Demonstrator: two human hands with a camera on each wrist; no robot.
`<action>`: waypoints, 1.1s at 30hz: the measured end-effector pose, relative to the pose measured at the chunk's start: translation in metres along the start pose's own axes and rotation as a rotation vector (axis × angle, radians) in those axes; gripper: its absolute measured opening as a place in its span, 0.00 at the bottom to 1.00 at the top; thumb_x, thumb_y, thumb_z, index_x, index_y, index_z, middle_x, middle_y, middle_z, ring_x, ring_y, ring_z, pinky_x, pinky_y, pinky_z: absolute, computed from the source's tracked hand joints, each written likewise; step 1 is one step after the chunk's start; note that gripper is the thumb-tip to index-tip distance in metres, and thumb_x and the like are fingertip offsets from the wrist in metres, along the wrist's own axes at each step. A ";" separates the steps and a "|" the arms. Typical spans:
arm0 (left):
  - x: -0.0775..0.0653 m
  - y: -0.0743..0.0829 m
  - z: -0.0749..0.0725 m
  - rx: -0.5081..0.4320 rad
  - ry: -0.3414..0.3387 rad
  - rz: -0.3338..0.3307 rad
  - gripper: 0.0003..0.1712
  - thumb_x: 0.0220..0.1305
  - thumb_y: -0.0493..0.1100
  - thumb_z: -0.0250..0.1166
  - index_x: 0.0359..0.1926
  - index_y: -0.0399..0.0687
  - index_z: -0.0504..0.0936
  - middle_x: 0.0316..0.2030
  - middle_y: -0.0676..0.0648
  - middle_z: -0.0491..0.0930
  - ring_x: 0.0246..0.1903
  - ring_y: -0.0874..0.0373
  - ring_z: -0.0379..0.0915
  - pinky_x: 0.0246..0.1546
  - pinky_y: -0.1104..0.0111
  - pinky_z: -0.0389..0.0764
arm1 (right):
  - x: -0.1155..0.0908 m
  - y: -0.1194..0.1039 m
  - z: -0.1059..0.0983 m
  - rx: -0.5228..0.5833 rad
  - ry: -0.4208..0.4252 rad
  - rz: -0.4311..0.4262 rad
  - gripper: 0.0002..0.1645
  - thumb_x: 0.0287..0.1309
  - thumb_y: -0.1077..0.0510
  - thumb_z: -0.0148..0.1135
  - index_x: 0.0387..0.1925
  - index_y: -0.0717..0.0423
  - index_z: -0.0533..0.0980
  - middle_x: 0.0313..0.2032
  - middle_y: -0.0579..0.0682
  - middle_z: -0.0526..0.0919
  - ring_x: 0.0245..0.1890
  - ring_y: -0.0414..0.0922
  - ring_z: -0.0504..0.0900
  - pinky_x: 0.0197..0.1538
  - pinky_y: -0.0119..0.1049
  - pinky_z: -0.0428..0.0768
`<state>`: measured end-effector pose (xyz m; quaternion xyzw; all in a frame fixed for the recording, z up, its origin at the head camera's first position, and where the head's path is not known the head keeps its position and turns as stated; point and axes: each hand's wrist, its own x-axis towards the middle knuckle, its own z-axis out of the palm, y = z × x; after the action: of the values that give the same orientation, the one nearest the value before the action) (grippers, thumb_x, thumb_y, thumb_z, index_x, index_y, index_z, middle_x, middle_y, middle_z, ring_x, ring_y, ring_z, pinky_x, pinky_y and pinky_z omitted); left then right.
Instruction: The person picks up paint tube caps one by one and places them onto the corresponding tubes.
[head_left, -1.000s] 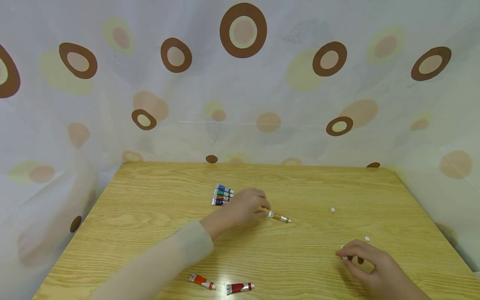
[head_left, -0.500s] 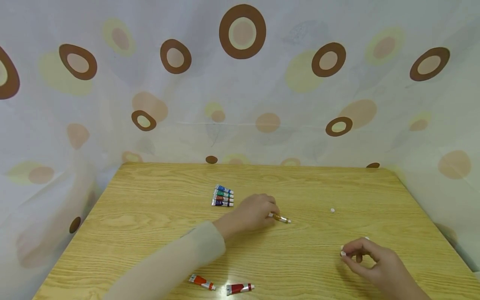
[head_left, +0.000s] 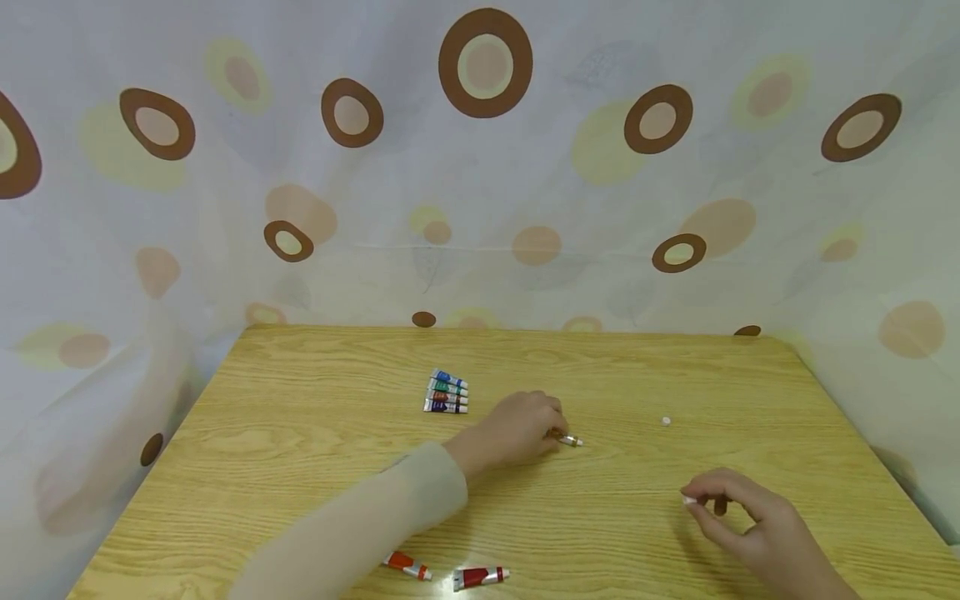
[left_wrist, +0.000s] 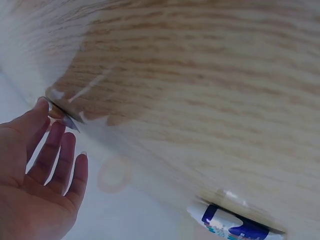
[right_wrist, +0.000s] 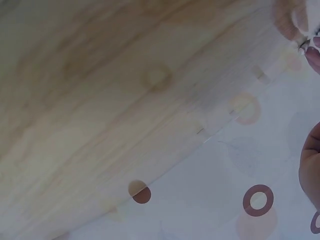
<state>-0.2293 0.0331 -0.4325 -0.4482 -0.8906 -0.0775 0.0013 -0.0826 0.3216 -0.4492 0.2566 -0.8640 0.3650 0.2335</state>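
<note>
My left hand (head_left: 517, 429) pinches a small ochre paint tube (head_left: 570, 440) lying on the table, its white-capped end showing past the fingers. In the left wrist view, the thumb and forefinger of the left hand (left_wrist: 45, 170) meet at that tube (left_wrist: 62, 117), while the other fingers are spread. At the right, my right hand (head_left: 757, 525) holds a small white cap (head_left: 688, 500) between thumb and forefinger, just above the wood. Only part of the right hand (right_wrist: 311, 170) shows at the edge of the right wrist view.
Blue (head_left: 450, 379), green (head_left: 448, 388), brown (head_left: 447, 398) and purple (head_left: 446, 408) paint tubes lie in a stack-like row. An orange tube (head_left: 408, 567), partly behind the sleeve, and a red tube (head_left: 480, 577) lie near the front. Another white cap (head_left: 666, 422) sits on the table (head_left: 637, 375).
My left hand has moved right from beside the row of tubes and taken hold of the ochre tube. The right hand has barely shifted; a white cap beside it no longer shows.
</note>
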 end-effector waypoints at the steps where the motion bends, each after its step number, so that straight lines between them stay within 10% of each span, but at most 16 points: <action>1: 0.001 0.000 0.001 0.005 0.002 0.000 0.09 0.68 0.48 0.71 0.47 0.57 0.91 0.42 0.57 0.87 0.41 0.65 0.80 0.46 0.74 0.80 | 0.001 -0.001 -0.001 -0.008 -0.002 0.001 0.35 0.39 0.83 0.72 0.43 0.45 0.82 0.39 0.31 0.84 0.34 0.27 0.76 0.37 0.20 0.74; 33: 0.007 0.009 -0.004 -0.056 0.068 -0.019 0.07 0.69 0.46 0.69 0.44 0.55 0.91 0.37 0.57 0.85 0.30 0.70 0.70 0.37 0.78 0.71 | 0.020 -0.007 0.011 -0.052 0.064 0.059 0.29 0.45 0.78 0.74 0.40 0.42 0.84 0.36 0.33 0.84 0.33 0.26 0.74 0.37 0.17 0.73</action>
<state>-0.2264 0.0434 -0.4270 -0.4366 -0.8917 -0.1177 0.0181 -0.0957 0.3035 -0.4411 0.2130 -0.8725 0.3570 0.2568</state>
